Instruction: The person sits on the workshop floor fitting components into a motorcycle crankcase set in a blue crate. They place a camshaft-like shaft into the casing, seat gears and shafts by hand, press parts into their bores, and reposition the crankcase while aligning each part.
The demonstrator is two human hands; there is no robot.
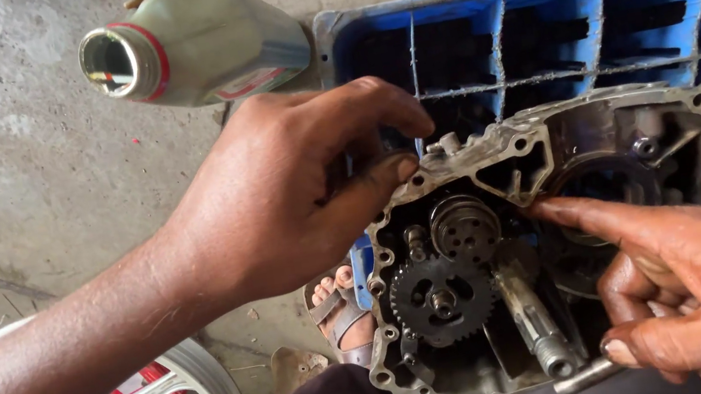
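We are gripping the engine case (547, 149) rim with left fingers (384, 173), right fingers (575, 214) extended, holding nothing, risking catching on the gear (440, 299) just below.

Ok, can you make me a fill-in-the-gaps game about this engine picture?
1. The engine case rests on a plastic crate coloured ____.
2. The dark toothed ____ sits inside the open case, beside a metal shaft.
3. The bottle lying on the concrete floor has no ____ on its mouth.
4. The right hand points with its ____ finger, while the left hand grips the case's edge.

Missing words: blue; gear; cap; index
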